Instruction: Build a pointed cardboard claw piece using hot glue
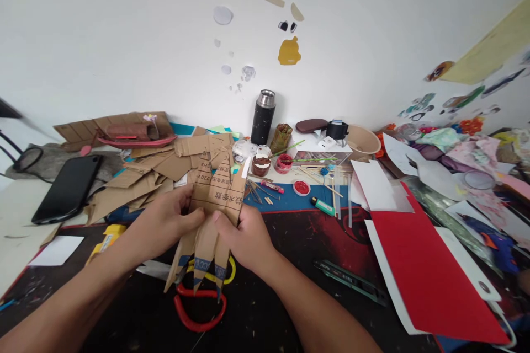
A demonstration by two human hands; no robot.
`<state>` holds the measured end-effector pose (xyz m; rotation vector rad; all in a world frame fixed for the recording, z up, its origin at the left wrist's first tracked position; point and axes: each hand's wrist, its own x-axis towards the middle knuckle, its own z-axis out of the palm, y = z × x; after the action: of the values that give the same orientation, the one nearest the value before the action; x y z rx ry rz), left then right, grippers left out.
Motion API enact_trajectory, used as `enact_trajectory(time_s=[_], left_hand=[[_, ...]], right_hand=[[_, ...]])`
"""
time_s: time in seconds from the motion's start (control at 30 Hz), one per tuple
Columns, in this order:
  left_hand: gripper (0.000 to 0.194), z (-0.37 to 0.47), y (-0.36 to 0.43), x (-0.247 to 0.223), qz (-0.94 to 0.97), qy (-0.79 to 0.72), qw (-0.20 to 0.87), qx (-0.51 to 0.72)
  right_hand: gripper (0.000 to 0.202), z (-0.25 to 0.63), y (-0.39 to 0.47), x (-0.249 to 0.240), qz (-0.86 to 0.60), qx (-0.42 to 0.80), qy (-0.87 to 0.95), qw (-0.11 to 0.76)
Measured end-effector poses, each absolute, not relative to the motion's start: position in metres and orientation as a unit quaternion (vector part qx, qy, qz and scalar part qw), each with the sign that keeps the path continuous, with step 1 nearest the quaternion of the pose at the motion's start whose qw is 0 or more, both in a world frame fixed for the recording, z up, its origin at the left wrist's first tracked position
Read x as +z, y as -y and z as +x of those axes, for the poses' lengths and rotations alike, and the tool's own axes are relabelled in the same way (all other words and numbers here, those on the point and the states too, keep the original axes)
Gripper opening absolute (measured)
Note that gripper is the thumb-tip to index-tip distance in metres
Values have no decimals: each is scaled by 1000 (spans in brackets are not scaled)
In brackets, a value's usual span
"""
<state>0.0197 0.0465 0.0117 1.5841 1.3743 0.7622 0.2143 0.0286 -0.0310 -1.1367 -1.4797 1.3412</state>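
Both hands hold a brown cardboard cutout (pixel 205 198) above the dark mat, its lower edge cut into several pointed strips and its face printed with dark characters. My left hand (pixel 169 220) grips its left edge, thumb on the front. On its right edge, my right hand (pixel 246 237) is closed with the thumb pressed flat on the front; the fingers behind are hidden. Below the pointed tips lie scissors (pixel 201 322) with red and yellow handles, partly covered by the cardboard.
Cardboard scraps (pixel 136 176) pile up at the back left beside a black phone (pixel 66 187). A black thermos (pixel 264 118) and paint jars (pixel 261 162) stand behind. Rightward lie a utility knife (pixel 350 281), a green lighter (pixel 323 207), red paper (pixel 439 276) and a glue gun (pixel 492 242).
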Motion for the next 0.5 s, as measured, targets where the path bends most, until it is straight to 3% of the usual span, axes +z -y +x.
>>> enact_trajectory(time_s=[0.23, 0.5], left_hand=[[29, 25, -44, 16, 579, -603, 431, 340], [42, 21, -51, 18, 534, -551, 551, 328]], right_hand=[[26, 211, -26, -34, -456, 550, 569, 407], [31, 212, -29, -35, -436, 584, 534, 428]])
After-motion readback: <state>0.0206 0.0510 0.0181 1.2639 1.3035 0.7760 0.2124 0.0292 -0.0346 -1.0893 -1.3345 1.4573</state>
